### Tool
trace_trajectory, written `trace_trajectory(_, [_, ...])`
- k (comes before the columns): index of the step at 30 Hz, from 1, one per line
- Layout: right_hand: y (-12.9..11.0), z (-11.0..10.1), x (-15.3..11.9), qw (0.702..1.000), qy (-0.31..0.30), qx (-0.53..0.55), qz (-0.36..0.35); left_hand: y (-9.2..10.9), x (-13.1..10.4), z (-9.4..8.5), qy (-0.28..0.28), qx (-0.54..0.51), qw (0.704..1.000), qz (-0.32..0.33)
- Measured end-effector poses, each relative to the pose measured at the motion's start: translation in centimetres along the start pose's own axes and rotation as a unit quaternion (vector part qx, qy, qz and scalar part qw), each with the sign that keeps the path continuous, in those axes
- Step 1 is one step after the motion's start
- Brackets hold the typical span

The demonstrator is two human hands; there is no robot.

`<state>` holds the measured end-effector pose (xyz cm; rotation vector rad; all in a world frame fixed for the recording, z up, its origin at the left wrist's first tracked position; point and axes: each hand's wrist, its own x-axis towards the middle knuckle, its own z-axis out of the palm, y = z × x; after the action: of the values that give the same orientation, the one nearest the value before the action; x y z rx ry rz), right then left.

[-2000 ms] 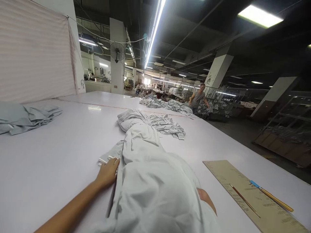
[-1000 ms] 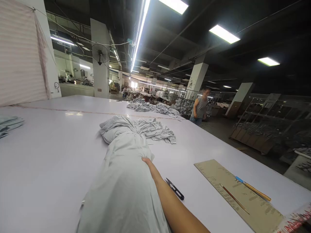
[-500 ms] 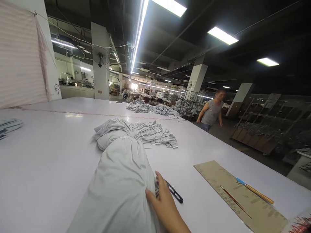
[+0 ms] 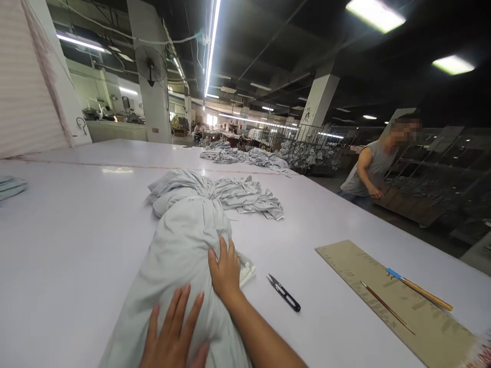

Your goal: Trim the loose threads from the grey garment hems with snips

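A long bundle of pale grey-green cloth (image 4: 180,255) lies on the white table in front of me, gathered tight at its far end. My left hand (image 4: 172,327) rests on the near part of the bundle with its fingers spread. Farther up, my right hand (image 4: 225,268) lies on the bundle's right side, fingers stretched over the fabric. A folded white-edged piece of cloth (image 4: 247,271) sticks out beside the right hand. Black thread snips (image 4: 284,293) lie on the table to the right, apart from both hands.
A brown cardboard sheet (image 4: 356,260) holds a wooden-handled tool with a blue end (image 4: 420,292) and a thin brown stick (image 4: 387,307). More grey cloth bundles (image 4: 238,156) lie at the table's far edge. A person in a grey sleeveless top (image 4: 370,168) stands beyond the right edge.
My left hand has come into view onto the bundle. My right hand has moved up along it, uncovering the snips. The person at the right has come nearer.
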<state>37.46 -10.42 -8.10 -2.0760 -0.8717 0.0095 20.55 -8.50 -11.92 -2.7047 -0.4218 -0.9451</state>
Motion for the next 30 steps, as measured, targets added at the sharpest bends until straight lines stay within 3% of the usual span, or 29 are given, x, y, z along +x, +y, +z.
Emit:
trace_trajectory(4, [-0.9, 0.5, 5.4, 0.998, -0.039, -0.035, -0.030, -3.1, 4.0, 1.9, -0.052, 0.004, 0.996, -0.071])
trace_trajectory(7, [-0.6, -0.6, 6.4, 0.994, -0.052, -0.069, -0.067, -5.6, 7.1, 4.0, -0.081, 0.003, 0.991, -0.103])
trace_trajectory(10, [1.3, -3.4, 3.7, 0.988, -0.048, -0.115, -0.090, -7.5, 10.5, 6.1, -0.091, 0.002, 0.986, -0.136])
trace_trajectory(14, [6.4, -8.7, -2.0, 0.981, -0.026, -0.187, -0.041, -8.5, 14.0, 7.5, -0.107, -0.003, 0.975, -0.192])
trace_trajectory(17, [10.2, -11.7, -5.3, 0.974, -0.003, -0.225, 0.001, -6.3, 13.5, 6.8, -0.151, -0.019, 0.966, -0.207])
trace_trajectory(20, [12.6, -12.8, -7.0, 0.974, 0.007, -0.227, 0.012, -1.9, 9.7, 4.3, -0.223, -0.053, 0.963, -0.144])
trace_trajectory(22, [13.5, -12.7, -7.4, 0.976, 0.008, -0.216, 0.010, 1.2, 6.5, 1.9, -0.272, -0.085, 0.956, -0.069])
trace_trajectory(25, [14.0, -12.3, -7.4, 0.983, 0.006, -0.185, 0.005, 4.4, 3.1, -1.8, -0.326, -0.126, 0.937, -0.007])
trace_trajectory(27, [14.2, -12.1, -7.3, 0.988, 0.008, -0.156, 0.005, 5.7, 2.1, -3.5, -0.348, -0.146, 0.926, 0.005])
trace_trajectory(30, [14.5, -12.2, -7.2, 0.995, 0.020, -0.097, 0.013, 7.2, 1.8, -4.8, -0.355, -0.168, 0.920, -0.001])
